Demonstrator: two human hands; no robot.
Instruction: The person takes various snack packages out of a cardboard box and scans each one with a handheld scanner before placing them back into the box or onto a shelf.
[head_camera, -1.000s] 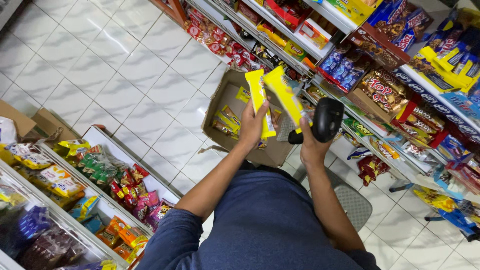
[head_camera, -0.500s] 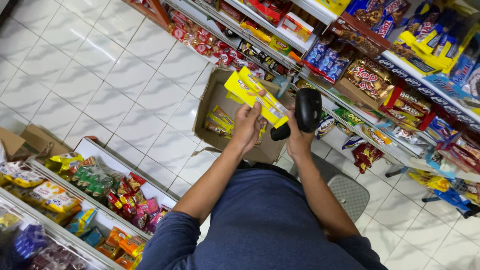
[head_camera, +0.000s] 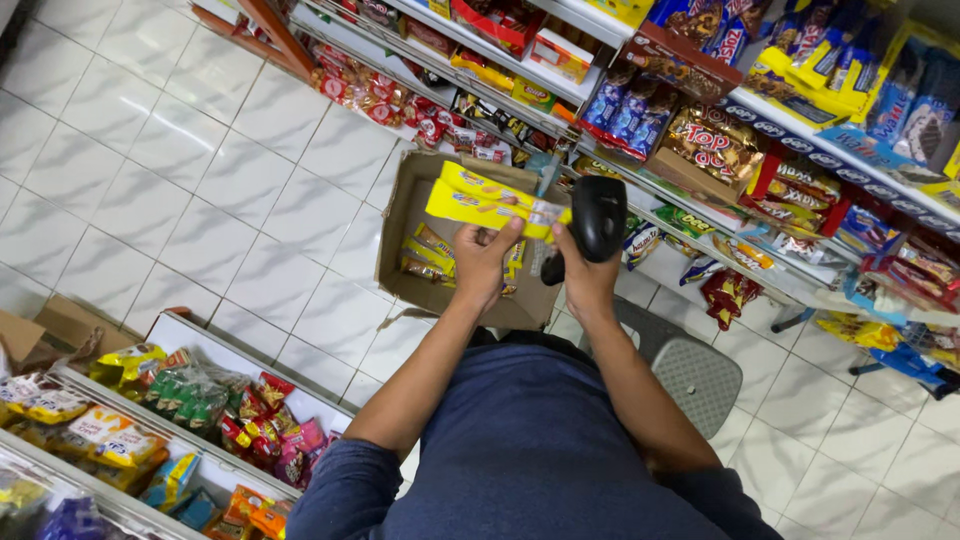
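The left hand (head_camera: 483, 262) has its grip pinched on two long yellow snack packets (head_camera: 487, 203), holding them flat above the open cardboard box (head_camera: 400, 235) on the tiled floor (head_camera: 180, 170). Just beside them, the right hand (head_camera: 585, 278) is wrapped tight around a black handheld scanner (head_camera: 597, 218), its head touching the packets' clear end. More yellow packets lie inside the box, below stocked shelves (head_camera: 760, 130).

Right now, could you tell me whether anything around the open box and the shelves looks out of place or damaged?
A red snack packet lies loose on the tiled floor below the shelves, not racked. The cardboard box has a torn flap at its lower left. The left hand holds yellow packets; the right hand holds a black scanner.
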